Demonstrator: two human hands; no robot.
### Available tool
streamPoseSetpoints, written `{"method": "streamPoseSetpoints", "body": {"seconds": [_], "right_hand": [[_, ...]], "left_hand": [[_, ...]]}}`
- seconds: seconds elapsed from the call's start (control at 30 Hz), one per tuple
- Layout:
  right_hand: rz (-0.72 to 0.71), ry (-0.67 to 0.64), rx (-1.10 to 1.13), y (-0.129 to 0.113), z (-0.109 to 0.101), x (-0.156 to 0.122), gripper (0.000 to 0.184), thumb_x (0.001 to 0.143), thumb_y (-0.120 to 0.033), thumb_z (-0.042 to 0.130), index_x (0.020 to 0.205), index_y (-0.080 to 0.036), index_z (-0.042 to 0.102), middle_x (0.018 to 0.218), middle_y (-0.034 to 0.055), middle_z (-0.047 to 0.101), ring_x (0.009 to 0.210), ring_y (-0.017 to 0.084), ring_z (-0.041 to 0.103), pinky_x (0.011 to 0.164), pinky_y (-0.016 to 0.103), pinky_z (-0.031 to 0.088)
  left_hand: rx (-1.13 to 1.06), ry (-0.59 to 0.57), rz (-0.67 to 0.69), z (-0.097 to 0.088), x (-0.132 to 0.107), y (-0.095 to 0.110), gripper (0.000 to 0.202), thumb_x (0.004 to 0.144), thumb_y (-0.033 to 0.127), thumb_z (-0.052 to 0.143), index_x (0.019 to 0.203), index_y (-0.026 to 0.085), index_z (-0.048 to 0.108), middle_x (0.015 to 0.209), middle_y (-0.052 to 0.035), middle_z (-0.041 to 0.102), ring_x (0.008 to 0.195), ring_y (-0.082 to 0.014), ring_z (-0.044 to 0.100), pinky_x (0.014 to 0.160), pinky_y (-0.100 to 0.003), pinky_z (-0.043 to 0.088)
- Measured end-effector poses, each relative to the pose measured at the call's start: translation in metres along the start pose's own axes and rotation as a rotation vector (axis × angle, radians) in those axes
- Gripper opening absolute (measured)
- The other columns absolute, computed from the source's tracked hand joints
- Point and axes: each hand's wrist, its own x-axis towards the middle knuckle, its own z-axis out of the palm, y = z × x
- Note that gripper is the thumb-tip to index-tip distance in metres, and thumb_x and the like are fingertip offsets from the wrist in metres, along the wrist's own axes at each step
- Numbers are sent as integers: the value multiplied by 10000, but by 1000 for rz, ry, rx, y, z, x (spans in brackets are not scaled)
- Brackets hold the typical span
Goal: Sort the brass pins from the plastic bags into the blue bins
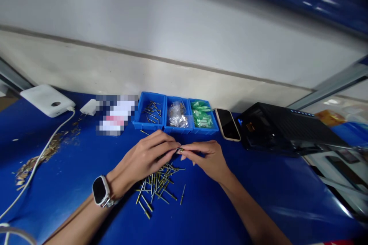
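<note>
My left hand (153, 152), with a watch on its wrist, and my right hand (205, 157) meet fingertip to fingertip above the table. Pinched between them is a small blind rivet (180, 149), gold and silver, mostly covered by the fingers. Below and beside my left hand lies a loose pile of blind rivets (158, 180) with gold bodies and thin silver pins. Just beyond the hands stand three blue bins: the left bin (149, 126) has several rivets, the middle bin (177, 129) clear bags of small metal parts, the right bin (204, 130) green packets.
A phone (228, 124) and a black machine (287, 128) are right of the bins. To the left lie a blurred-out packet (116, 116), a white adapter (89, 107), a white power bank (47, 100) with its cable (46, 157), and scattered brown scraps (37, 162). A wall rises behind.
</note>
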Motion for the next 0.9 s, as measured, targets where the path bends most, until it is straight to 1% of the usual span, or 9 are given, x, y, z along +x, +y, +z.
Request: {"method": "streamPoseSetpoints", "body": {"seconds": [0.13, 0.23, 0.37, 0.5, 0.57, 0.67, 0.73, 0.83, 0.9], "right_hand": [[28, 25, -32, 0, 0, -2, 128, 791, -279, 771, 913, -292, 806, 737, -1, 791, 495, 159, 693, 498, 287, 580], [17, 38, -76, -3, -3, -2, 123, 792, -267, 766, 904, -299, 806, 700, -10, 782, 512, 165, 702, 526, 299, 594], [29, 65, -134, -6, -6, 0, 103, 792, -274, 767, 884, -298, 808, 739, -4, 788, 536, 162, 692, 553, 313, 590], [73, 64, -114, -8, -4, -2, 90, 795, -268, 765, 871, -286, 809, 750, 7, 784, 551, 157, 684, 566, 312, 582], [83, 50, -19, -8, -2, -3, 109, 799, -262, 763, 901, -281, 798, 761, 8, 770, 547, 143, 669, 540, 294, 568], [43, 56, 140, -5, 3, -4, 193, 801, -252, 762, 992, -276, 763, 844, 21, 714, 659, 149, 659, 525, 265, 543], [-14, 92, 170, -4, 7, -4, 133, 814, -245, 747, 946, -260, 750, 869, 26, 666, 732, 155, 641, 572, 267, 540], [-42, 129, 159, -4, 10, -3, 10, 839, -240, 715, 846, -233, 713, 878, 25, 650, 771, 156, 636, 647, 279, 534], [27, 113, 151, -6, 10, -3, 30, 841, -249, 708, 845, -223, 695, 866, 27, 676, 766, 158, 643, 631, 268, 523]], "left_hand": [[16, -61, 3, -2, -2, -1, 205, 989, 182, 538, 1168, 187, 638, 1049, -68, 673, 943, -168, 621, 780, -322, 552], [49, -52, -8, -2, -3, -2, 203, 992, 182, 527, 1155, 177, 649, 1053, -71, 680, 941, -166, 630, 780, -322, 560], [45, -26, -5, 1, -3, -4, 213, 976, 206, 555, 1170, 176, 638, 1048, -75, 684, 950, -174, 636, 798, -333, 564], [48, -52, -87, 6, -3, -5, 190, 1005, 213, 505, 1111, 183, 660, 1000, -65, 697, 890, -164, 657, 760, -318, 563], [-33, -16, -166, 12, -3, -4, 164, 994, 237, 538, 1064, 194, 681, 965, -45, 717, 855, -150, 681, 744, -297, 571], [-242, 121, -311, 25, 0, 2, 123, 952, 279, 614, 973, 201, 706, 854, -16, 750, 739, -129, 712, 656, -244, 589], [-341, 197, -379, 32, 1, 7, 124, 927, 294, 645, 919, 188, 708, 786, -14, 754, 669, -129, 715, 596, -229, 592], [-358, 178, -383, 32, 2, 12, 100, 896, 271, 670, 909, 173, 681, 787, -24, 746, 681, -138, 714, 623, -242, 600], [-282, 120, -319, 26, 2, 12, 134, 869, 227, 672, 987, 167, 649, 869, -39, 733, 760, -149, 709, 696, -269, 600]]}}
